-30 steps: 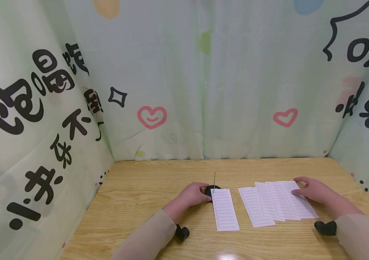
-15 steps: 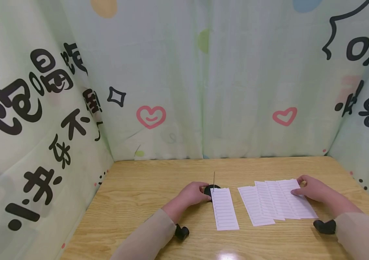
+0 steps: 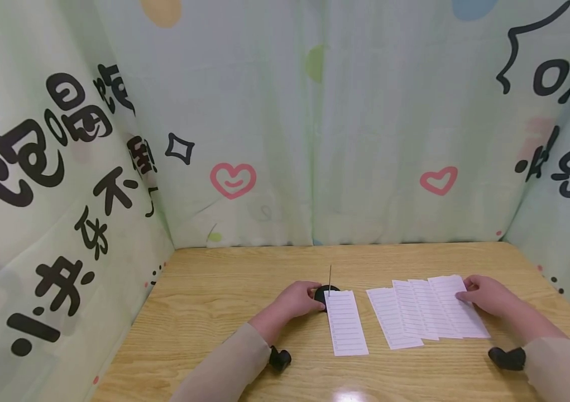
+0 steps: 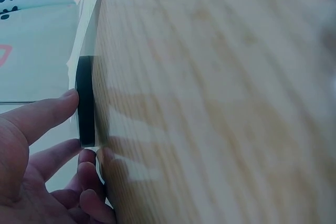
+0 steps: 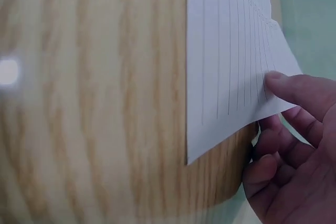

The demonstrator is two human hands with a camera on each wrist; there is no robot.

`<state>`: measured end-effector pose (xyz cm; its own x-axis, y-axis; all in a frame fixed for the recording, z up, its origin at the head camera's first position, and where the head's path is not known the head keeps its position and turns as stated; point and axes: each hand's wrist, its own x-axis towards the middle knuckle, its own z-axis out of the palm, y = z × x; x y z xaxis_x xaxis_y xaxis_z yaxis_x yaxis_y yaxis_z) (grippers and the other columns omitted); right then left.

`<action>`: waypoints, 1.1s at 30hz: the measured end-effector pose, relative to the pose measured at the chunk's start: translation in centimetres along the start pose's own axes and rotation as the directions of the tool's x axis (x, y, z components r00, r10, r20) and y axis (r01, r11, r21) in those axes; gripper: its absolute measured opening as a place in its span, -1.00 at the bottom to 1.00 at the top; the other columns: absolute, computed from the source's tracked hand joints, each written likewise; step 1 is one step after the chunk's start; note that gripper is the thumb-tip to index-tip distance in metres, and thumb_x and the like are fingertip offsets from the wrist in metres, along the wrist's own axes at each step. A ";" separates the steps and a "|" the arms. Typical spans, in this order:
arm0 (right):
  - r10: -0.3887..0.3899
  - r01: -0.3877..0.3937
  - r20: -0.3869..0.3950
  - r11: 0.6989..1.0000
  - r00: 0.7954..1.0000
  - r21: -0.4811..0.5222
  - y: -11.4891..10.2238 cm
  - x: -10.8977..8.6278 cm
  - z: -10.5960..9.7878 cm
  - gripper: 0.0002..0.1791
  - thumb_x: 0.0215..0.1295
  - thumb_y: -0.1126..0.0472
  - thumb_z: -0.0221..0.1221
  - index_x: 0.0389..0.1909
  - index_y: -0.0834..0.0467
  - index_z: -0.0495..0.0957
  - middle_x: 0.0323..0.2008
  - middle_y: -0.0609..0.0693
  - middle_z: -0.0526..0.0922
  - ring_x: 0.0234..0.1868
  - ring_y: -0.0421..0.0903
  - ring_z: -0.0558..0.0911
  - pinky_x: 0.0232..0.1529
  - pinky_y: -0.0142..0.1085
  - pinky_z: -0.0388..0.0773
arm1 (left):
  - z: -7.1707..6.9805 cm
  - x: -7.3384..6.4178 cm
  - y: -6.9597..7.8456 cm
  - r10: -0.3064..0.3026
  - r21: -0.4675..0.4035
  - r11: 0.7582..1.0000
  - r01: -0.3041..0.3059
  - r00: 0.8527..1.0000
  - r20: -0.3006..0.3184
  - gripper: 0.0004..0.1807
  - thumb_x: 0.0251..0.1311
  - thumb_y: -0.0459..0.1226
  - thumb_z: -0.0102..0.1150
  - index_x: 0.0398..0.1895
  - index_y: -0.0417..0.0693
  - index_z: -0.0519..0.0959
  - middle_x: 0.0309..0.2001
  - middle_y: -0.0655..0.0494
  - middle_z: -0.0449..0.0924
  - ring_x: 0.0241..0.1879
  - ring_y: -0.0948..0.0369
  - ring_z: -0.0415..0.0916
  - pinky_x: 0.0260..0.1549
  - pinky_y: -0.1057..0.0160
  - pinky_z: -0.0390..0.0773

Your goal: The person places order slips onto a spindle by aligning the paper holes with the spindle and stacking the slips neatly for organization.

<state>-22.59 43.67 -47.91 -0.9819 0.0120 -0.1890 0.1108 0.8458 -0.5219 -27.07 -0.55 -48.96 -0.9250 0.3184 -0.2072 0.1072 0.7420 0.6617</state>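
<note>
My left hand [image 3: 298,297] grips the round black base [image 3: 320,294] of a paper spike, whose thin metal needle stands upright. In the left wrist view, the thumb and a finger lie against the rim of the black base [image 4: 85,103]. One lined white sheet [image 3: 346,326] is at the needle, lying flat towards me. My right hand [image 3: 488,294] pinches the far right corner of the rightmost lined sheet [image 3: 458,307]. The right wrist view has the thumb on top of this sheet [image 5: 226,77], with its held corner bent up and fingers beneath.
Several overlapping lined sheets [image 3: 394,318] fan out between the spike and my right hand. The wooden table [image 3: 224,273] is enclosed by printed fabric curtains [image 3: 285,139] at the back and sides. Black straps or mounts [image 3: 279,359] sit at both wrists.
My right hand has shifted slightly right, and the rightmost sheet's far edge has risen a little and parted from its neighbour. The left hand and the spike have stayed in place.
</note>
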 end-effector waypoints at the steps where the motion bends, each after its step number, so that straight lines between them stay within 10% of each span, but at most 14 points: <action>1: -0.003 0.003 -0.004 1.000 1.000 0.007 0.1 -0.1 0.0 -0.47 0.35 0.06 0.24 -0.06 0.51 0.41 -0.28 0.23 0.49 -0.21 0.14 0.44 -0.17 -0.04 0.37 | 0.0 0.0 0.0 0.003 0.001 1.000 -0.003 1.000 0.001 -0.36 0.09 -0.16 0.46 0.30 0.08 0.53 -0.08 0.08 0.59 -0.17 0.15 0.43 0.01 0.07 0.50; 33: -0.032 0.043 -0.073 0.987 0.997 0.156 -1.9 -3.6 -1.0 -0.47 0.54 0.07 0.02 0.15 0.51 0.31 -0.32 0.06 0.56 -0.28 0.00 0.49 -0.37 -0.26 0.47 | -0.3 -0.2 0.1 -0.003 -0.002 1.000 0.003 1.000 0.012 -0.34 0.07 -0.17 0.47 0.30 0.10 0.53 -0.13 0.08 0.58 -0.19 0.14 0.42 -0.01 0.06 0.51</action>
<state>-19.45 42.53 -45.38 -0.9936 0.0237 -0.1109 0.0908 0.7520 -0.6528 -27.01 -0.69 -48.65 -0.9208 0.3232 -0.2183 0.1035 0.7421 0.6622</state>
